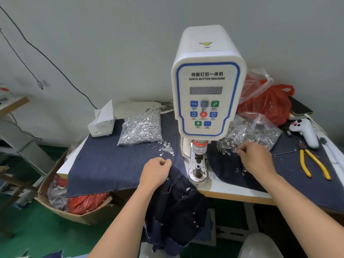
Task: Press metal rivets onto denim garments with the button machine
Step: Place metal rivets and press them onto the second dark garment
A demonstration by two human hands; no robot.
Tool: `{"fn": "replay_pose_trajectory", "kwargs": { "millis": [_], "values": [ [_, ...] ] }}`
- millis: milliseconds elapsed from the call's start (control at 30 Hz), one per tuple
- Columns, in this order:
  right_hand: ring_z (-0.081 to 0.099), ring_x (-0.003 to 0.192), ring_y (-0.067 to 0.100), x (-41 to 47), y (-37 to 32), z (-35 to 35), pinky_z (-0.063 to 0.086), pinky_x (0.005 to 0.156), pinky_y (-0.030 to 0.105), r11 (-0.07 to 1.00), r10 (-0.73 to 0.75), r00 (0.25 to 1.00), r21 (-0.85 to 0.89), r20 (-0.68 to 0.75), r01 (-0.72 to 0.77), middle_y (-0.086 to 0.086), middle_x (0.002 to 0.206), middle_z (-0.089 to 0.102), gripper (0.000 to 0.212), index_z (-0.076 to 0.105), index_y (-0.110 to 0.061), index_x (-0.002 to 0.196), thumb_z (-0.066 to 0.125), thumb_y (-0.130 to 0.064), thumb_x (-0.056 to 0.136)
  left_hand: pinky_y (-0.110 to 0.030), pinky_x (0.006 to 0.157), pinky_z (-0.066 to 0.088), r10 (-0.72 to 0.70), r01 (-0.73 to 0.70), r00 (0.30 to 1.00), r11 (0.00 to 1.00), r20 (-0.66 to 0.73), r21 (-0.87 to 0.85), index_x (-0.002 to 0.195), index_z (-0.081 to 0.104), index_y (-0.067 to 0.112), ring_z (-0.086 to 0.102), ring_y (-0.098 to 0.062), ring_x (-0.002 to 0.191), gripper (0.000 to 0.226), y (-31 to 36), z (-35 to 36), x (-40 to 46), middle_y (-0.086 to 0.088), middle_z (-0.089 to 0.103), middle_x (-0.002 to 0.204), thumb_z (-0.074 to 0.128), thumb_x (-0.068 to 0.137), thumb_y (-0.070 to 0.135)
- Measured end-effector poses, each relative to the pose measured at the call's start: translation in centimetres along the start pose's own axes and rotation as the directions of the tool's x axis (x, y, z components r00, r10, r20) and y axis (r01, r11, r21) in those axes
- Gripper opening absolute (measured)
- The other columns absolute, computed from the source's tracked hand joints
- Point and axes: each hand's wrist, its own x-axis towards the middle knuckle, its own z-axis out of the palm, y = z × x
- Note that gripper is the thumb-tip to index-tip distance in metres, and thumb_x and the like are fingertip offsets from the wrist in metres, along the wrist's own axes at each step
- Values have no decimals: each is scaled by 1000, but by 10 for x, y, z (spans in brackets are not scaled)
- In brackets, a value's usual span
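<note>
A white servo button machine (206,94) stands at the middle of the table, its lower die (197,169) bare. A dark denim garment (178,205) hangs over the table's front edge. My left hand (155,173) grips its top edge, just left of the die. My right hand (256,159) reaches to the right of the machine, its curled fingertips picking at a loose pile of ring-shaped rivet caps (226,144). A few loose rivet pins (166,148) lie to the left of the machine.
A clear bag of rivet pins (141,129) and a white tissue pack (102,121) sit at the back left. A bag of caps (260,131), red plastic bags (268,103), a white controller (305,132) and yellow pliers (314,163) lie right. A cardboard box (74,207) stands below left.
</note>
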Motion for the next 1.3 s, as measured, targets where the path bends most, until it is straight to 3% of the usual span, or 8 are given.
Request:
{"fn": "replay_pose_trajectory", "kwargs": {
  "millis": [133,267,333,433,567,700,933,1300],
  "values": [
    [70,70,22,-12,-16,-6,54,66,33,921,103,984,359,148,-151,1,74,72,11,74,-16,89,75,-26,94,-41,86,46,-9,15,985,999,-172,36,82,70,18,64,-24,90,68,7,3,-12,-1,72,89,17,113,48],
    [62,53,6,-32,-45,-4,52,53,18,605,143,899,683,413,-410,6,70,71,16,73,-7,85,79,-21,90,-40,76,47,-3,46,956,989,-292,141,102,61,18,61,-27,87,26,7,1,-3,-2,70,95,42,108,34],
    [60,50,5,-40,-57,0,53,51,18,455,140,831,711,538,-536,2,63,68,20,71,-6,81,81,-22,88,-38,74,43,-21,81,960,975,-280,205,114,59,20,60,-27,89,16,10,1,6,-2,69,100,51,103,29],
    [55,47,7,-47,-68,7,50,46,19,228,149,726,692,671,-685,2,60,64,20,70,-8,77,84,-20,85,-37,77,44,-24,91,967,962,-252,258,128,61,20,65,-31,102,27,12,4,17,-5,71,115,55,103,30],
    [55,44,6,-53,-77,16,47,40,17,5,146,620,627,770,-779,4,62,66,21,77,-8,67,86,-20,81,-36,73,45,-40,102,960,972,-277,213,111,68,27,59,-25,87,14,7,9,24,0,72,104,59,102,33],
    [60,47,8,-60,-81,20,49,41,18,-72,93,602,608,793,-791,7,67,71,28,79,-8,57,83,-17,83,-37,71,43,-65,123,954,975,-293,186,101,69,29,58,-27,84,12,8,11,25,1,66,93,58,101,27],
    [67,50,13,-62,-86,18,53,42,21,-212,41,573,567,819,-796,14,69,72,35,76,1,58,74,-10,91,-36,73,43,-71,107,944,990,-323,95,96,67,32,58,-25,85,11,3,11,23,6,67,93,58,102,30],
    [70,54,17,-68,-93,7,55,42,23,-273,35,566,553,824,-787,18,74,73,24,74,8,72,72,-6,91,-29,80,46,11,-37,966,994,-257,-99,95,74,31,64,-6,92,9,-2,0,8,18,69,91,66,99,29]
  ]
}}
